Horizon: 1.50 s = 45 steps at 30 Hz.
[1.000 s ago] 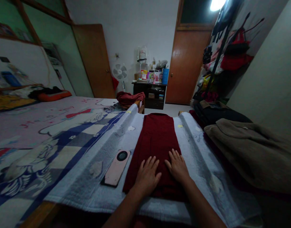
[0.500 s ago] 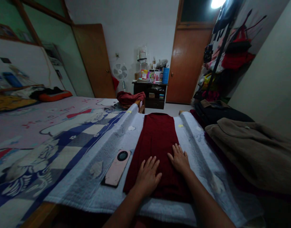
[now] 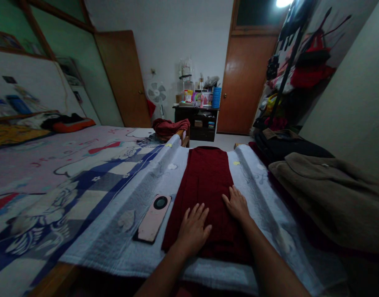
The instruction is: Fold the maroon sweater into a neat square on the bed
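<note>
A dark red folded garment (image 3: 204,181) lies flat and lengthwise in front of me on a light blue cloth (image 3: 152,260). My left hand (image 3: 194,227) rests on its near part, fingers stretched out and palm down. On the garment's right edge lies my right hand (image 3: 237,203), its fingers also extended, partly over the blue cloth. Neither hand grips anything. To the left of the garment is a pink phone (image 3: 154,218) with a round black camera ring, lying back side up.
Folded brown and dark clothes (image 3: 325,185) are piled at the right. A bed with a patterned sheet (image 3: 68,165) spreads out on the left, and a crumpled reddish cloth (image 3: 169,127) sits beyond. Farther back stand a fan (image 3: 157,93) and a dark cabinet (image 3: 192,123).
My right hand has shifted slightly to the right along the garment's edge. My left hand stays nearly in place, and the view has moved very slightly.
</note>
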Tool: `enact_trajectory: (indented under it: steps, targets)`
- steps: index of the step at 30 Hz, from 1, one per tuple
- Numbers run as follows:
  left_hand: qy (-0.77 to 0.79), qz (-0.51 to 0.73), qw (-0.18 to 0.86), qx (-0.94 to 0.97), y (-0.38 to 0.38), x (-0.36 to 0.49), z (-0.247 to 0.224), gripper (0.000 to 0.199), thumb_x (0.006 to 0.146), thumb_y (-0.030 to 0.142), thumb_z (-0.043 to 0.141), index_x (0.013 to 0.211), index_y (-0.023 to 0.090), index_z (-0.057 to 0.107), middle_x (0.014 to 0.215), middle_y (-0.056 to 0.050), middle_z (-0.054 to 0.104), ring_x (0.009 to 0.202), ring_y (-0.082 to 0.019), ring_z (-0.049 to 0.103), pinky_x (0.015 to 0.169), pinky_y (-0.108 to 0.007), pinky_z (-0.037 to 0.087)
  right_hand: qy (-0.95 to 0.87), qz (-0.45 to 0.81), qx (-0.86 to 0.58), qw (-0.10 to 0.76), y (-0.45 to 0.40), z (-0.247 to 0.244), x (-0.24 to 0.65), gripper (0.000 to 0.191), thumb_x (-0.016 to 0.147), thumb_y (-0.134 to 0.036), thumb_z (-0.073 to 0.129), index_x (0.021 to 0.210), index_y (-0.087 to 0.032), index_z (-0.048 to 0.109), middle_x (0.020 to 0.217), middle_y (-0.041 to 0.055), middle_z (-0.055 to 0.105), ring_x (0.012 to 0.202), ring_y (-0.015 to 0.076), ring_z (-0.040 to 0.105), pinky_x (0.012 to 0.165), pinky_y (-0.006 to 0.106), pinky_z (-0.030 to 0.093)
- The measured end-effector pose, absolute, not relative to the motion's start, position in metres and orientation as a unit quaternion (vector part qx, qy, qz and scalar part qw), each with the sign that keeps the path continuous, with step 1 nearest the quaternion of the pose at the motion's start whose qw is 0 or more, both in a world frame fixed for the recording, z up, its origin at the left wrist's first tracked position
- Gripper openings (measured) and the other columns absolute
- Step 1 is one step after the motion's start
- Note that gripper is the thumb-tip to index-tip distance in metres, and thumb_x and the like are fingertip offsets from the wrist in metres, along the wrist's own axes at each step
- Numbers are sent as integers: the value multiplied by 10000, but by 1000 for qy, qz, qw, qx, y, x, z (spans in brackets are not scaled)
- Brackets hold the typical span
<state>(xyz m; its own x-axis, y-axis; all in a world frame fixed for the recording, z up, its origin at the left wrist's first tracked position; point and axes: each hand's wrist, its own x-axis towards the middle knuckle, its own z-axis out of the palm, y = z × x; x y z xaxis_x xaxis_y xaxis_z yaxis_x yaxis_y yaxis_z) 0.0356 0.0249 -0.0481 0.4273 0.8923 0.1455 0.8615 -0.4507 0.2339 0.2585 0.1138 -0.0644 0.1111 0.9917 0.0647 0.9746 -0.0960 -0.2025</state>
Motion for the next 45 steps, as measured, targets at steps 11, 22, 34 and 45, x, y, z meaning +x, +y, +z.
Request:
enact_trajectory:
  steps: [11,22,34,45]
  targets:
    - [522,122,56,842,24,35,-47,550,950,477,351,1459,268,333,1559,-16,274,1432,-232,225,1162,-496,215,-634,36,-768,85,114,-61,262,717,929,-547,316,1427,-31,345,1482,210,356,1382,295,300,1109,398,220]
    - [518,134,59,843,25,35,-50,549,952,470,353,1461,263,330,1554,-18,286,1430,-233,230,1163,-495,211,-751,-11,-654,86,113,-45,238,586,869,-163,331,1452,-109,347,1554,87,258,1432,226,194,1156,384,110]
    - [523,131,65,840,26,35,-51,550,949,466,368,1459,263,333,1554,-22,285,1428,-243,236,1158,-510,219,-718,75,-692,16,149,-38,237,651,901,-423,374,1388,7,407,1480,243,342,1385,308,306,1107,389,230]
    - [527,117,67,839,25,36,-47,545,946,450,375,1458,268,336,1553,-17,290,1427,-240,240,1158,-498,227,-696,35,-714,70,155,-53,241,753,922,-597,298,1437,-51,358,1526,189,283,1417,303,229,1118,390,197]
